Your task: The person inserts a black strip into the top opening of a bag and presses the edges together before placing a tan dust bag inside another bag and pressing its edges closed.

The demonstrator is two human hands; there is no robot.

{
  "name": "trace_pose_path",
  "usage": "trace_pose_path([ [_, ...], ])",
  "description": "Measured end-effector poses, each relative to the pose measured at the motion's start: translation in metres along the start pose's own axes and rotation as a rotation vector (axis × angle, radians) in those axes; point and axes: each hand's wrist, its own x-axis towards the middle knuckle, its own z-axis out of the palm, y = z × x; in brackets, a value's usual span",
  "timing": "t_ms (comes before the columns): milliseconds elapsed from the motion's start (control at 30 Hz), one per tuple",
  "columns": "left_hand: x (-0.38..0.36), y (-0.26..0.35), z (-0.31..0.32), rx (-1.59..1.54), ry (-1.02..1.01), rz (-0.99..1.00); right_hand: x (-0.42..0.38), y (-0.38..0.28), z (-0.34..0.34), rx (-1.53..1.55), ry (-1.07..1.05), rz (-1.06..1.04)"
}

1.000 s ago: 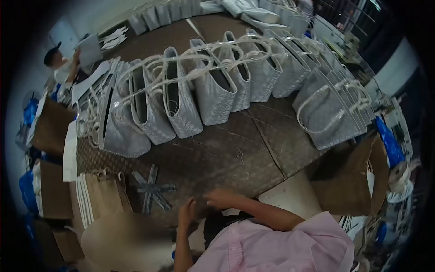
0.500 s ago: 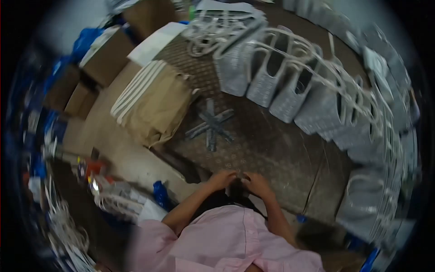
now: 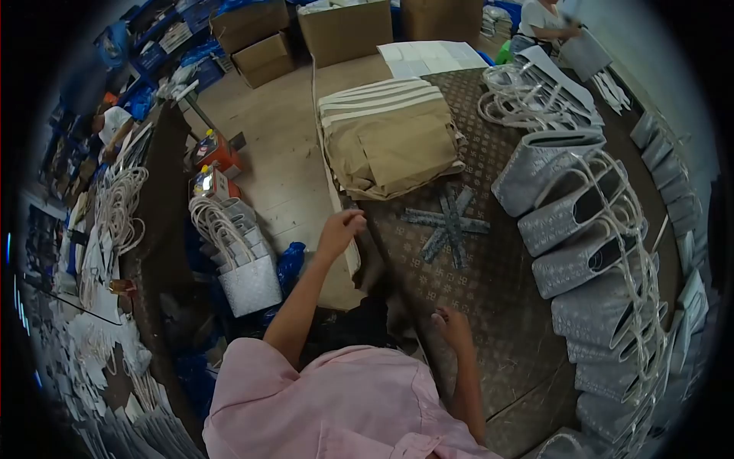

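Note:
My left hand [image 3: 341, 234] is raised beside the table's left edge, fingers loosely bent, with nothing visible in it. It is close to the near corner of a stack of folded tan cloth-like pieces with white bands [image 3: 405, 149]. Over the table's near part is my right hand [image 3: 456, 330], its fingers slightly bent and apart, holding nothing I can see. Ahead of it, strips of worn grey tape [image 3: 453, 225] form a star on the brown patterned table [image 3: 489, 306].
A curved row of silver-grey handled bags [image 3: 562, 222] stands along the table's right side. White cords [image 3: 508, 99] lie at the far end. Left on the floor are a white handled bag [image 3: 252, 284] and red cans [image 3: 218, 153]. Cardboard boxes [image 3: 348, 34] and another person [image 3: 543, 23] are behind.
My hands have moved apart from close together at the table edge; the left is now farther forward. The view has swung left, bringing more floor, boxes and two other people into sight.

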Motion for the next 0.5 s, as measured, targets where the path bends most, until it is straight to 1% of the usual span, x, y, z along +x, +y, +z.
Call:
trace_pose_path([
  [33,0.014,0.000,-0.019,-0.009,0.013,0.005,0.014,-0.006,-0.002,0.034,-0.027,0.006],
  [100,0.049,0.000,-0.048,0.019,0.273,0.013,0.042,-0.015,-0.003,0.064,-0.050,-0.007],
  [133,0.071,-0.008,-0.057,0.005,0.284,0.016,0.058,-0.021,-0.002,0.111,-0.076,-0.001],
  [200,0.117,-0.029,-0.078,0.056,0.453,0.094,0.095,-0.043,-0.002,0.115,-0.116,-0.008],
  [267,0.159,-0.020,-0.085,0.067,0.470,0.100,0.134,-0.071,-0.003,0.119,-0.151,-0.006],
  [333,0.184,-0.004,-0.079,0.077,0.479,0.092,0.179,-0.116,-0.003,0.049,-0.169,-0.142],
  [400,0.193,0.022,-0.070,0.071,0.475,-0.054,0.224,-0.153,0.002,0.130,-0.204,-0.204],
  [433,0.200,0.032,-0.060,0.021,0.474,0.029,0.261,-0.190,0.003,0.280,-0.162,-0.137],
  [467,0.190,0.037,-0.043,-0.022,0.470,0.120,0.288,-0.219,0.003,0.438,-0.111,-0.075],
  [500,0.186,0.038,-0.032,0.062,0.509,0.194,0.319,-0.234,0.001,0.477,-0.089,-0.022],
])
